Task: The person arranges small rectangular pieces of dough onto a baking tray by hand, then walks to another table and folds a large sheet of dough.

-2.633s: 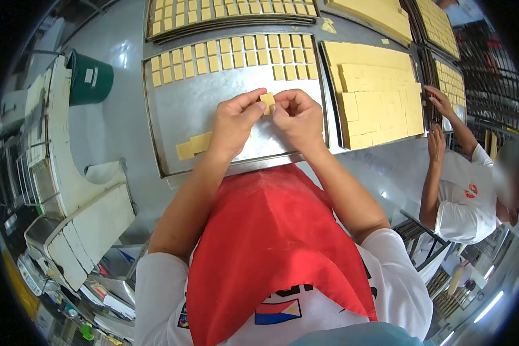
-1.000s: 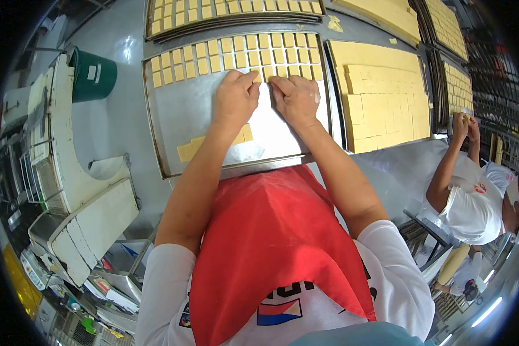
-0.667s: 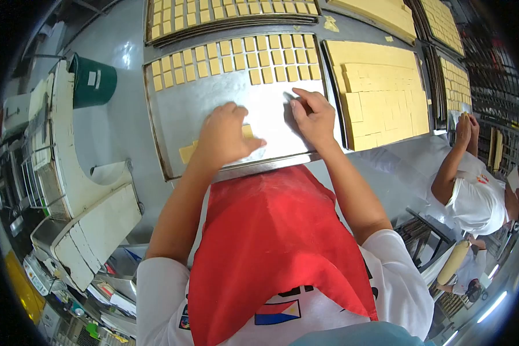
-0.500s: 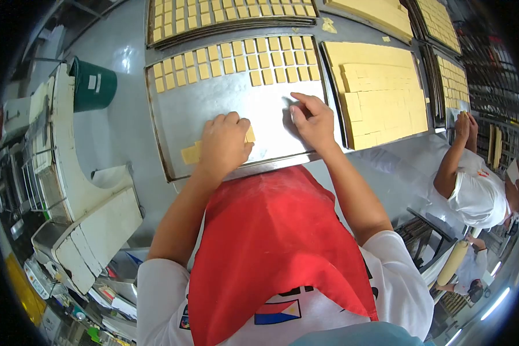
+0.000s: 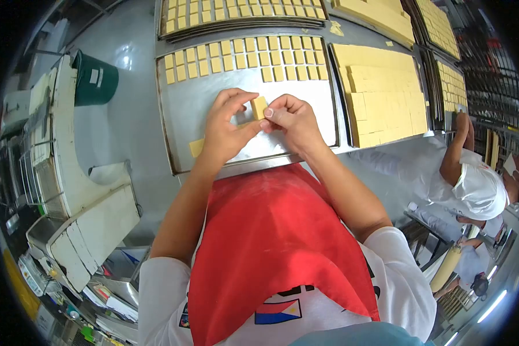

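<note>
A small yellow rectangular dough piece (image 5: 259, 107) is held up over the metal baking tray (image 5: 181, 106). My right hand (image 5: 297, 122) pinches its right edge between thumb and fingers. My left hand (image 5: 228, 127) curves around its other side, index fingertip at the upper end and thumb at the lower end. Beneath and beside my left hand lies a yellow dough strip (image 5: 196, 147), partly hidden by that hand. Rows of similar cut pieces (image 5: 236, 55) fill the far part of the tray, spaced slightly apart.
A second tray (image 5: 386, 98) to the right bears dough slabs cut into strips. More stacked trays of pieces (image 5: 242, 12) stand behind. A green bin (image 5: 95, 79) is on the floor at left. A co-worker (image 5: 473, 179) stands at right by other trays.
My left hand has lifted off the strip near the tray's front and moved up and right. My right hand has come left to meet it, and a dough piece is now between them.
</note>
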The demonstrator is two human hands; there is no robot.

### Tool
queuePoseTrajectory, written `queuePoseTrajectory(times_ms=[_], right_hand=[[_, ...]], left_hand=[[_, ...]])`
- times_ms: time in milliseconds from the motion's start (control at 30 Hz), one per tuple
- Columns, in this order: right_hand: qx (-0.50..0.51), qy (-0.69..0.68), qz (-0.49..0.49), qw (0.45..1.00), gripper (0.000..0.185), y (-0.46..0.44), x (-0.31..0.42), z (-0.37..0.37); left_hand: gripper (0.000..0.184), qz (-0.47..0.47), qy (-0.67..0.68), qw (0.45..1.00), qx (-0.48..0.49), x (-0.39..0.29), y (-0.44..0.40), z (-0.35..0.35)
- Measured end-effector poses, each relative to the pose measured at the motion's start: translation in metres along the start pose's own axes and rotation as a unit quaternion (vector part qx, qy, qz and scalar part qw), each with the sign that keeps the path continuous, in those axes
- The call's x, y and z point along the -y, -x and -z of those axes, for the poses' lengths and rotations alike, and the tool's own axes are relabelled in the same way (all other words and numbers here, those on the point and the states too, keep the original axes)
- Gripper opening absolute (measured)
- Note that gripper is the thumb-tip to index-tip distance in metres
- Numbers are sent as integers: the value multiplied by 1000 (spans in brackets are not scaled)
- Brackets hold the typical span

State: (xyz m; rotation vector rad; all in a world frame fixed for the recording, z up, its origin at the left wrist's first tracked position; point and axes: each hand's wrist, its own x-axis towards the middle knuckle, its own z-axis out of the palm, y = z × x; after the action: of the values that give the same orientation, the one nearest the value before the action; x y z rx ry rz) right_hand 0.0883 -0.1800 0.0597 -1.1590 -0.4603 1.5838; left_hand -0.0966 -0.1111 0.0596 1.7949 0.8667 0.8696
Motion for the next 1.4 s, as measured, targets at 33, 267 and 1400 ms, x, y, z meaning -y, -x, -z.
queuePoseTrajectory(times_ms=[33, 267, 1400], right_hand=[[-21, 10, 22, 999, 18, -2, 0, -2], [-69, 115, 92, 987, 22, -5, 5, -16], [-188, 657, 398, 613, 14, -79, -23, 15]], left_hand=[[51, 32, 47, 998, 0, 0, 1, -1], [41, 220, 311, 924, -45, 13, 0, -13], [31, -1, -217, 974, -71, 64, -46, -14]])
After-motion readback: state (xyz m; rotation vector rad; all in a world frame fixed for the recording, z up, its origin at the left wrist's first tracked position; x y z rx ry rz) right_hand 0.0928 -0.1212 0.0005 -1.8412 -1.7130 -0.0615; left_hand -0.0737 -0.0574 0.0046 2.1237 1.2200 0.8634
